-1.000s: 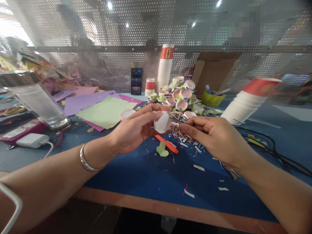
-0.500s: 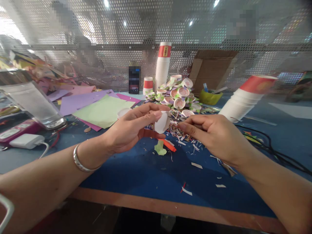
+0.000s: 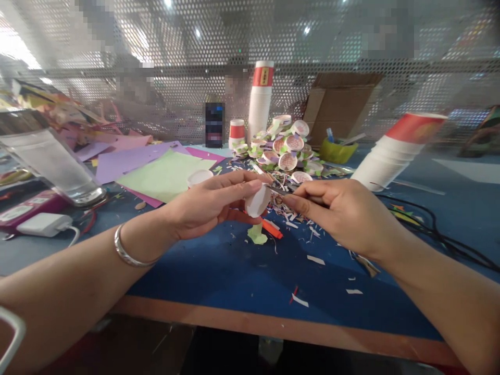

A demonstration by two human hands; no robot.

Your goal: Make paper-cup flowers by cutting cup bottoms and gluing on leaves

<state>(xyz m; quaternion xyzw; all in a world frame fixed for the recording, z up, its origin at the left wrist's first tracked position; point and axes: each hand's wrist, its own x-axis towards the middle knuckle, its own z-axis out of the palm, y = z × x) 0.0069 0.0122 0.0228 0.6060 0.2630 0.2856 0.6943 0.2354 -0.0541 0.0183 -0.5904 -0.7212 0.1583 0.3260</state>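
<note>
My left hand (image 3: 207, 205) is closed on a small white paper cup bottom (image 3: 257, 203), pinched between thumb and fingers and tilted. My right hand (image 3: 339, 213) grips a slim dark metal tool (image 3: 280, 192); its tip meets the upper right rim of the cup bottom, and its exact kind is hard to make out. Below the cup bottom lie a green paper cutout (image 3: 257, 235) and an orange pen-like stick (image 3: 272, 228). Another white cup bottom (image 3: 200, 177) rests behind my left hand.
Paper scraps (image 3: 291, 213) litter the blue table (image 3: 219, 276). A heap of decorated cup bottoms (image 3: 288, 161) stands behind, with a tall cup stack (image 3: 260, 107). Coloured sheets (image 3: 164, 174) and a glass of water (image 3: 62, 161) are left; a leaning cup stack (image 3: 394, 153) and black cables (image 3: 433, 229) are right.
The cup bottom has turned slightly in my left hand, and its white face shows more. Both hands stay close together; the view has shifted a little.
</note>
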